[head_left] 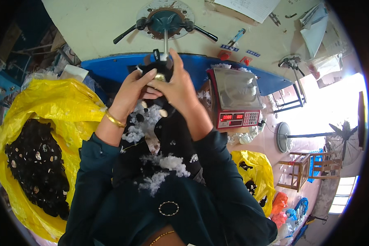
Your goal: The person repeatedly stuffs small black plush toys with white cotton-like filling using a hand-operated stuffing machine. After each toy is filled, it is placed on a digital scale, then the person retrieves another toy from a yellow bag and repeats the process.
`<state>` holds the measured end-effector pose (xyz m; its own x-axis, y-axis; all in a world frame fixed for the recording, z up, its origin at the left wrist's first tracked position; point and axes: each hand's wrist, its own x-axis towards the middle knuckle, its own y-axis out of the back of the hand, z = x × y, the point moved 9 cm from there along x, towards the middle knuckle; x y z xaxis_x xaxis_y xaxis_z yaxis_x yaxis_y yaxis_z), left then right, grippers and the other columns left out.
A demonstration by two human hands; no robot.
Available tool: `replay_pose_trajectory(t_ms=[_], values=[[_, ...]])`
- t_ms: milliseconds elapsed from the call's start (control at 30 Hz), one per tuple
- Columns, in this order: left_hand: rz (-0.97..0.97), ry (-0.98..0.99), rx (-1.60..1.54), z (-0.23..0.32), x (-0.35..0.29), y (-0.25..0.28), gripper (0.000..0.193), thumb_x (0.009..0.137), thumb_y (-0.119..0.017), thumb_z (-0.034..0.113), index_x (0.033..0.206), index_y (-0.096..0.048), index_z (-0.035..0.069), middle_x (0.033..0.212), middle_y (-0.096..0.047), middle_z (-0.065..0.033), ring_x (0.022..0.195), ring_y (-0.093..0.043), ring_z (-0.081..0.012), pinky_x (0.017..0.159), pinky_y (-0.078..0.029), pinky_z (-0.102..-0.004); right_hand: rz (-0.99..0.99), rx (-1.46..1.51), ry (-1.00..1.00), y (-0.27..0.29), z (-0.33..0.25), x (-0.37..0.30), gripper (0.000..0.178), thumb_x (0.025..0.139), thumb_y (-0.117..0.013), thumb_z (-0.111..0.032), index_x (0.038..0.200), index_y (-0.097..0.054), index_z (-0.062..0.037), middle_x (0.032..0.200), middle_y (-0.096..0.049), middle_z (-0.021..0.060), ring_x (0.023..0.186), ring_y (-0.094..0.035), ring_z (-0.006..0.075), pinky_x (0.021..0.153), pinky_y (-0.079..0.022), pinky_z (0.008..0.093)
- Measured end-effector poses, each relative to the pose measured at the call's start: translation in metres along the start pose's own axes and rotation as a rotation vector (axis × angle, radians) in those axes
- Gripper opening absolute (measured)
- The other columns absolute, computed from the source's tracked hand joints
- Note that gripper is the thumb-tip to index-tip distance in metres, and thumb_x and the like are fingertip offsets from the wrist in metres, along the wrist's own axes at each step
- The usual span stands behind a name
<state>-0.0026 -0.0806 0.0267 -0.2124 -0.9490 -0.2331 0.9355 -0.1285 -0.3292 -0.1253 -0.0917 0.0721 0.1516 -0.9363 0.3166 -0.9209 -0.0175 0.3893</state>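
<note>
My left hand (134, 88) and my right hand (177, 88) are both closed around a black plush toy skin (163, 70), held up against a thin metal nozzle (165, 41) that sticks out from a round machine head (165, 19) on the wall. The rest of the black fabric (172, 135) hangs down toward my lap. White stuffing fluff (168, 164) clings to the fabric and to my dark clothes. A gold bangle (115, 119) sits on my left wrist.
A large yellow sack (49, 106) full of black plush skins stands at my left. A red digital scale (237, 98) with a metal pan rests on the blue bench (110, 67). A smaller yellow bag (256, 168), a wooden stool (301, 168) and a standing fan (344, 141) are at right.
</note>
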Motion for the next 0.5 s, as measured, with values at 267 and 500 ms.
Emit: replay_pose_trajectory(t_ms=[267,500], values=[[0.063,-0.062,-0.003,-0.006,-0.005,-0.007,0.036,0.091,-0.064,0.028,0.105,-0.051,-0.002,0.085,-0.064,-0.0124,0.067,-0.069,-0.02,0.057,-0.058,-0.0256,0.002,0.111,0.077,0.004,0.007,-0.01,0.09,0.07,-0.079,-0.015,0.142,-0.027,-0.0017,0.112,-0.061,0.0199,0.102,-0.063,0.0296,0.086,-0.049,0.035],[0.036,-0.016,0.043,-0.029,-0.042,0.002,0.035,0.096,-0.056,0.029,0.117,-0.052,0.002,0.105,-0.064,-0.0125,0.076,-0.069,-0.0208,0.061,-0.058,-0.0261,-0.096,-0.029,-0.02,0.051,0.054,-0.028,0.092,0.064,-0.087,-0.029,0.137,-0.037,-0.0025,0.115,-0.06,0.0215,0.108,-0.059,0.0307,0.096,-0.044,0.0378]])
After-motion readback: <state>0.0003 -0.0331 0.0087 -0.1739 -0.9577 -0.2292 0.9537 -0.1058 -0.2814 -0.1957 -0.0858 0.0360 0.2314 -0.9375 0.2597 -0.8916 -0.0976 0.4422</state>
